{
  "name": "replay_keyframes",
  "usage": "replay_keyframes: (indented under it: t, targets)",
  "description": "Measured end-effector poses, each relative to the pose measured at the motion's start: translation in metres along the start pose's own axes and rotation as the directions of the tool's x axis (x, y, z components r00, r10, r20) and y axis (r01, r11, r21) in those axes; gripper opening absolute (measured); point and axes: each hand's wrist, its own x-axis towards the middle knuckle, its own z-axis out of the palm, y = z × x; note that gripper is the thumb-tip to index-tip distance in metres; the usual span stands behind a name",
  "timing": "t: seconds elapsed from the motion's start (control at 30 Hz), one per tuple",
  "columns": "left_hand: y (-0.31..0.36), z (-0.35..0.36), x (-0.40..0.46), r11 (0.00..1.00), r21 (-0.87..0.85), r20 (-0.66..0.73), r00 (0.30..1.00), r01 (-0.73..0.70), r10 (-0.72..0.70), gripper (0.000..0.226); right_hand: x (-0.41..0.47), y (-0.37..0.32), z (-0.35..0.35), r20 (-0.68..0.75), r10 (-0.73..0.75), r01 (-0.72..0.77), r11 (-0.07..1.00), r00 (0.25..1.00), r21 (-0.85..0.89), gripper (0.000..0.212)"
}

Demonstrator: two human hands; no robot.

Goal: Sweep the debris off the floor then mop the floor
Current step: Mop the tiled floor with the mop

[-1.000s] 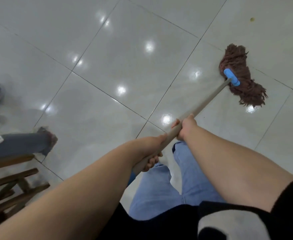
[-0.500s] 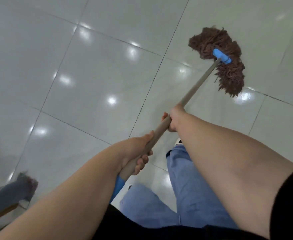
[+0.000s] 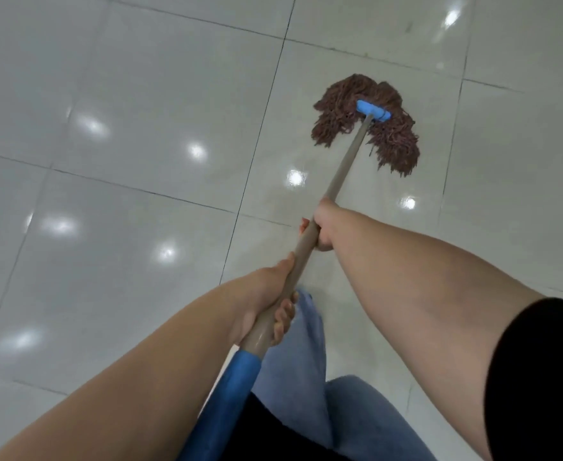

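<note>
A mop with a brown string head (image 3: 366,124) and a blue clamp (image 3: 372,111) lies flat on the glossy white tiled floor (image 3: 140,128), ahead and a little to the right. Its tan handle (image 3: 346,164) runs back toward me and ends in a blue grip (image 3: 227,394). My right hand (image 3: 321,224) grips the handle farther down, toward the head. Closer to me, just above the blue grip, my left hand (image 3: 267,301) holds the same handle, fingers wrapped round it.
My legs in blue jeans (image 3: 306,361) stand under the handle. Dark grout lines cross the tiles and ceiling lights reflect off them. A faint smudge (image 3: 408,26) marks a tile at the upper right.
The mop head swung from the far right toward the centre, its strands now trailing back toward me. The wooden chair and the other person's foot at the left have left view.
</note>
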Motion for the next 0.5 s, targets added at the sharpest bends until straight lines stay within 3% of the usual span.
replay_keyframes:
  t: [0.23, 0.5]
  targets:
    - [0.128, 0.013, 0.009, 0.999, 0.033, -0.018, 1.0, -0.012, 0.013, 0.059, 0.029, -0.125, 0.014, -0.007, 0.001, -0.001, 1.0, 1.0, -0.001, 0.043]
    - [0.235, 0.081, 0.053, 0.999, 0.017, -0.071, 0.996, -0.047, 0.048, 0.06, 0.082, -0.249, -0.024, 0.001, -0.012, 0.012, 0.992, 1.0, -0.124, 0.046]
